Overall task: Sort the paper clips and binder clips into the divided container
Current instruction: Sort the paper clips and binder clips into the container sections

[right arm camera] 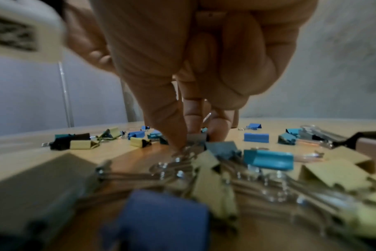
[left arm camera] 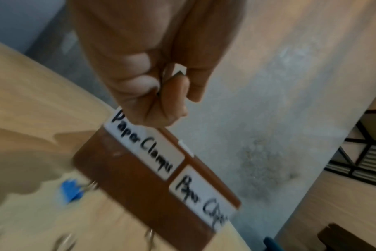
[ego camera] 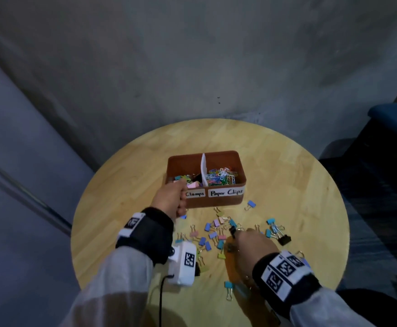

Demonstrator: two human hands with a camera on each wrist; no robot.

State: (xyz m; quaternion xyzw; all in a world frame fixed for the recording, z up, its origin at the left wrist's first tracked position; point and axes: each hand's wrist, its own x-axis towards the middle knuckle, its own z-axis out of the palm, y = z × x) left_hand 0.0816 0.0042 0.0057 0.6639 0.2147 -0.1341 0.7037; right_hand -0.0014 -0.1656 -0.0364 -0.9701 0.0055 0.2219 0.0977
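On the round wooden surface [ego camera: 131, 175], brown divided container [ego camera: 216, 201] with 2 labelled compartments, left hand [ego camera: 172, 199] curled over its near-left rim, right hand [ego camera: 251, 241] pinching a binder clip [right arm camera: 196, 139] among scattered binder clips [ego camera: 213, 235] nearby

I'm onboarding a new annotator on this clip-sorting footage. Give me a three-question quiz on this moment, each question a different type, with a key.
1. True or false: the paper clips lie in the right-hand compartment of the container, as the head camera sees it.
2. Multiple choice: the left hand is A) flat on the table, B) gripping the container's near-left rim, C) holding a paper clip.
3. Fill in: the loose items the right hand reaches into are ____ clips.

Key: 1 true. 2 B. 3 binder.
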